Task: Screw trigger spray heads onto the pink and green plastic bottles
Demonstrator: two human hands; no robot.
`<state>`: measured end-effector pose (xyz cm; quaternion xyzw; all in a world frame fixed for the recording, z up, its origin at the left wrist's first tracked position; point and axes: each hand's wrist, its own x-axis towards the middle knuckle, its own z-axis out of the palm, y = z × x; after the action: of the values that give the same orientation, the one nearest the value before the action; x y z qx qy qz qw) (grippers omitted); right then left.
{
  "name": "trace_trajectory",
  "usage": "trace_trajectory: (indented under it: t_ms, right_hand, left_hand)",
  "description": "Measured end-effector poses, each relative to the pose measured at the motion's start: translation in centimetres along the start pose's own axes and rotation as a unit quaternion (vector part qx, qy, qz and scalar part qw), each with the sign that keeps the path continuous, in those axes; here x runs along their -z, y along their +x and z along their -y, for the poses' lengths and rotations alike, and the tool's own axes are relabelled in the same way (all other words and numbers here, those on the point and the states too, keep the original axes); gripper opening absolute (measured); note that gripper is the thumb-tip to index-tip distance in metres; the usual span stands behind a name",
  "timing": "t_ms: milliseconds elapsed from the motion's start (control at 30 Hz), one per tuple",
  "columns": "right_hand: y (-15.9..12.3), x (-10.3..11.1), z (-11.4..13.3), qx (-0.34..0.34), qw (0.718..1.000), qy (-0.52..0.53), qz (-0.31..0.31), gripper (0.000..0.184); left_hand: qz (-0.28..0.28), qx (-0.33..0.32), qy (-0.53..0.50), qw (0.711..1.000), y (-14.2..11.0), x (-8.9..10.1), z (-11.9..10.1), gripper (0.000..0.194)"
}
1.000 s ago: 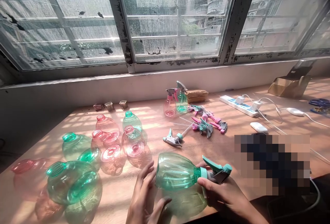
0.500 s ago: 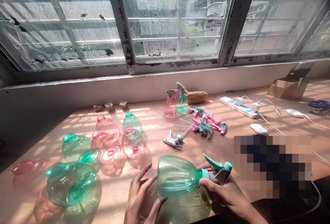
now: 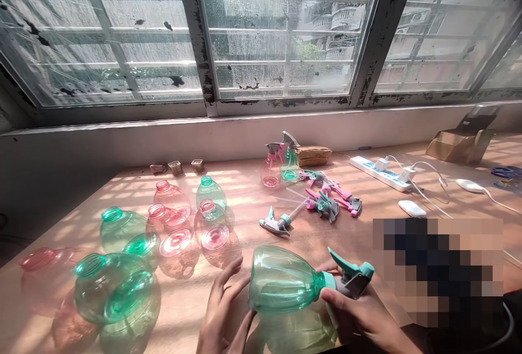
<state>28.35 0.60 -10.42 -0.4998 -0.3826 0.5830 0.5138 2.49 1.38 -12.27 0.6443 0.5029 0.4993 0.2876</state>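
A green spray bottle (image 3: pixel 285 279) lies on its side in the air above the table's near edge, its base to the left. My right hand (image 3: pixel 354 310) is closed around its neck at the teal collar of the grey and teal trigger head (image 3: pixel 351 275), thumb in front. Beside the base is my left hand (image 3: pixel 226 310), its fingers spread and bent; the thumb and a fingertip come up to the base, and I cannot tell how firmly they touch. Farther off lies a loose white and teal trigger head (image 3: pixel 277 222) with its tube.
On the left stand several uncapped bottles, such as a green bottle (image 3: pixel 112 289) and a pink bottle (image 3: pixel 212 226). Several trigger heads (image 3: pixel 326 202) lie in a pile. Behind are two capped spray bottles (image 3: pixel 271 169), a power strip (image 3: pixel 379 173) and small boxes (image 3: pixel 175 167).
The view has shifted slightly. The spray bottle and my right hand are a little farther right in the picture, with the grip unchanged. My left hand keeps its spread pose.
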Motion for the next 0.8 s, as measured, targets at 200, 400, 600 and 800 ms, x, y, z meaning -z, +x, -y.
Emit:
trace_trajectory:
  t_ms: [200,400,600,800]
  right_hand:
    - [0.0,0.3,0.5,0.060,0.995,-0.077,0.032,0.038]
    - [0.3,0.4,0.5,0.083,0.986,-0.126,0.068,0.028]
    - [0.3,0.4,-0.6,0.001,0.999,0.028,0.017,0.055]
    - [0.1,0.2,0.6,0.082,0.991,-0.088,0.065,0.031]
  left_hand:
    - [0.019,-0.010,-0.034,0.999,0.0,0.4,-0.9,0.053]
    - [0.004,0.039,-0.050,0.998,0.1,0.5,-1.0,0.039]
    - [0.026,0.015,-0.073,0.997,-0.1,0.4,-0.7,0.039]
    - [0.018,0.009,-0.091,0.996,0.1,0.6,-1.5,0.050]
